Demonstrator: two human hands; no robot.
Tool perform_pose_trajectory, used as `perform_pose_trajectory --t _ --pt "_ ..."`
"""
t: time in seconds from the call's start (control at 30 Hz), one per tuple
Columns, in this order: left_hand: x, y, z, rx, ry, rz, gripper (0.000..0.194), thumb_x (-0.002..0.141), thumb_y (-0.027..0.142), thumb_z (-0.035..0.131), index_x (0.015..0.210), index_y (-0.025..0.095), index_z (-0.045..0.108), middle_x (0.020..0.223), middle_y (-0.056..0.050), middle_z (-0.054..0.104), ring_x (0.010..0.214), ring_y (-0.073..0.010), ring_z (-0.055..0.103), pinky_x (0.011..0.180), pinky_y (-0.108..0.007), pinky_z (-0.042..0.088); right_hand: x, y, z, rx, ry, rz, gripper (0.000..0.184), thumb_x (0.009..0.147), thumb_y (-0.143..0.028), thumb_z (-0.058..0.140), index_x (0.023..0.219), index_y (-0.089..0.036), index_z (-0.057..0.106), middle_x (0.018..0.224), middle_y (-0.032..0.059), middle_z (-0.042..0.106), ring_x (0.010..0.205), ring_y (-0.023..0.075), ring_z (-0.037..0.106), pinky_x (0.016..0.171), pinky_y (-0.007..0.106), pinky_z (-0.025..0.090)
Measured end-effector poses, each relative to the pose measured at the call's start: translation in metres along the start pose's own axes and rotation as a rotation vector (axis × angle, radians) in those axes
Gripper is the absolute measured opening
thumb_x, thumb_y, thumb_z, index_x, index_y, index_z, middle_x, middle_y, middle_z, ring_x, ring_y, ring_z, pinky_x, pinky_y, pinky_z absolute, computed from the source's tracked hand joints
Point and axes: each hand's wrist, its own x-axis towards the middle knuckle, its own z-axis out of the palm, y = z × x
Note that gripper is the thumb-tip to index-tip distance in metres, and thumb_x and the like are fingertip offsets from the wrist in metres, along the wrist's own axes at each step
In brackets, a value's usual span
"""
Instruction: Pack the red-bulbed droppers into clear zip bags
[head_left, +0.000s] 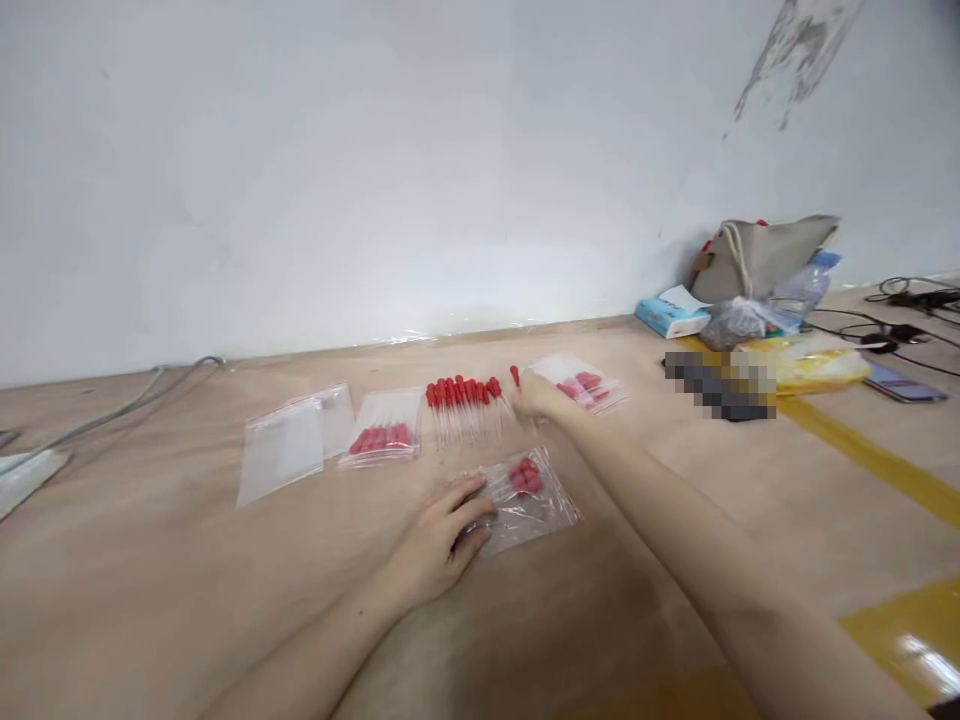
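Note:
My left hand (446,530) holds the left edge of a clear zip bag (517,525), its fingertips spread over the plastic. Inside that bag lie several droppers with red bulbs (525,476). Farther off, my right hand (531,396) is closed by a single red-bulbed dropper (514,376) that it seems to pinch; the fingertips are mostly hidden. Just left of it, several loose droppers (459,392) lie in a row, bulbs toward the wall and thin clear tubes toward me.
Left of the row is a filled bag of droppers (382,430), then flat zip bags (283,448). Another filled bag (581,380) lies beyond my right hand. At right are a tissue pack (673,312), a cloth bag (772,262), a yellow plastic packet (810,365) and a phone (904,382).

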Motion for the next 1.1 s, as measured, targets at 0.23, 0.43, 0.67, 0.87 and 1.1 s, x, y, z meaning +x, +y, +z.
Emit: perform_pose_trajectory --t 0.23,0.43,0.67,0.87,1.1 --pt "0.000 -0.002 0.000 0.038 0.012 0.028 0.026 0.087 0.022 0.043 0.110 0.023 0.056 0.128 -0.007 0.046 0.118 -0.0217 0.042 0.097 -0.040 0.038 -0.081 0.055 -0.010 0.852 0.156 0.017 0.059 0.074 -0.019 0.038 0.128 -0.017 0.014 0.051 -0.0092 0.043 0.035 0.0091 0.041 0.038 0.020 0.035" --pt "0.001 -0.001 -0.002 0.045 -0.010 0.007 0.026 0.088 0.024 0.042 0.110 0.023 0.056 0.126 -0.007 0.047 0.116 -0.0219 0.044 0.095 -0.041 0.039 -0.117 0.071 0.032 1.258 0.340 0.133 0.057 0.065 -0.024 0.051 0.115 -0.025 0.022 0.062 -0.0102 0.045 0.042 0.0077 0.049 0.040 0.020 0.041" --pt "0.000 0.000 -0.003 0.051 -0.016 -0.015 0.026 0.088 0.024 0.042 0.111 0.024 0.055 0.127 -0.006 0.046 0.116 -0.0213 0.044 0.096 -0.040 0.039 -0.128 0.062 0.041 1.301 0.120 0.083 0.051 0.061 -0.038 0.066 0.100 -0.022 0.038 0.069 -0.0050 0.052 0.057 0.0113 0.059 0.059 0.029 0.051" --pt "-0.004 -0.003 -0.002 0.052 -0.021 -0.017 0.027 0.089 0.025 0.041 0.113 0.025 0.053 0.129 -0.005 0.044 0.119 -0.0204 0.041 0.098 -0.039 0.037 -0.135 0.079 0.028 0.997 -0.105 -0.046 0.037 0.064 -0.042 0.065 0.090 -0.015 0.058 0.073 0.0014 0.059 0.056 0.0095 0.052 0.055 0.026 0.044" --pt "-0.001 0.001 -0.005 0.077 -0.047 -0.030 0.030 0.086 0.033 0.049 0.114 0.025 0.053 0.130 -0.006 0.044 0.119 -0.0232 0.040 0.098 -0.042 0.036 -0.135 0.073 0.022 0.567 -0.032 -0.309 0.021 0.070 -0.032 0.061 0.085 -0.019 0.069 0.064 -0.0003 0.050 0.056 0.0093 0.042 0.052 0.022 0.035"
